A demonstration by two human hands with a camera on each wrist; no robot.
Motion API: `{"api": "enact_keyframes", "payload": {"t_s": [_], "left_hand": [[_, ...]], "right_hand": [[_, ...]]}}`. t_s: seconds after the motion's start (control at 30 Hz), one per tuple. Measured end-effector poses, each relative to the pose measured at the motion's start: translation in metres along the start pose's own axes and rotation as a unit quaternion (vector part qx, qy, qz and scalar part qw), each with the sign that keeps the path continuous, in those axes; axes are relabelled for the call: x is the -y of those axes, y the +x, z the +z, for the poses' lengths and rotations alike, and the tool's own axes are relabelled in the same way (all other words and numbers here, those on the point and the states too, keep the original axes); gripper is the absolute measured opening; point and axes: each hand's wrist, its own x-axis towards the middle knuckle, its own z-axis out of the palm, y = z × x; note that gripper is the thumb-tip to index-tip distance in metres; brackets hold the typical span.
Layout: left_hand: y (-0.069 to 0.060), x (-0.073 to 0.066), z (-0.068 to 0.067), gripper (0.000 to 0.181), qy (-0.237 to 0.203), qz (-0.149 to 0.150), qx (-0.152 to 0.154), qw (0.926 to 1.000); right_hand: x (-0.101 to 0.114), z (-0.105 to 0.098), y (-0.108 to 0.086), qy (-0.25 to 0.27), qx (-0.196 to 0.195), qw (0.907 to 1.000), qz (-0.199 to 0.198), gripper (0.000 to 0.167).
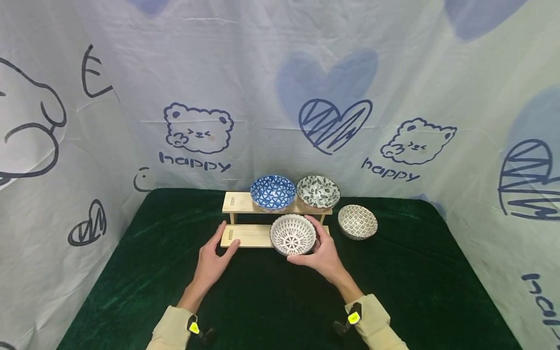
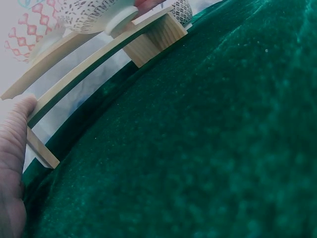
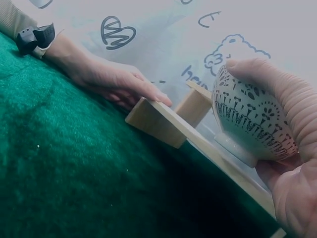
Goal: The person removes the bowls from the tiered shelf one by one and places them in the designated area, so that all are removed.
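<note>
A white bowl with a black pattern (image 1: pixel 292 235) is held at its right side by my right hand (image 1: pixel 323 253), thumb at the near rim and fingers around the far side. It is over the lower tier of a two-step wooden rack (image 1: pixel 249 236). Its foot is close to the board in the right wrist view; I cannot tell whether they touch. My left hand (image 1: pixel 212 262) grips the rack's left end, thumb at the front edge. On the upper tier stand a blue patterned bowl (image 1: pixel 273 192) and a bowl with dark leaves (image 1: pixel 318 192).
A small brown-patterned bowl (image 1: pixel 358 222) stands on the green cloth (image 1: pixel 420 272), to the right of the rack. Behind the table hangs a pale curtain (image 1: pixel 262 87) with printed hearts and bears.
</note>
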Motion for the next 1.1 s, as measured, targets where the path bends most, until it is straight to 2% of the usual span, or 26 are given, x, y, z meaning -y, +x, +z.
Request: {"api": "enact_keyframes", "payload": {"t_s": [0.63,0.9,1.1], "left_hand": [[0.0,0.002,-0.002,0.08,0.001,-0.003,0.004,1.0],[0.0,0.002,-0.002,0.08,-0.001,-0.003,0.004,1.0],[0.001,0.001,-0.001,0.08,-0.003,0.001,0.005,1.0]], "right_hand": [[0.0,-0.026,-0.012,-0.025,-0.035,0.9991,0.001,0.106],[0.007,-0.034,-0.012,-0.032,-0.033,0.9989,-0.011,0.105],[0.008,-0.042,-0.012,-0.036,-0.021,0.9991,-0.004,0.107]]}}
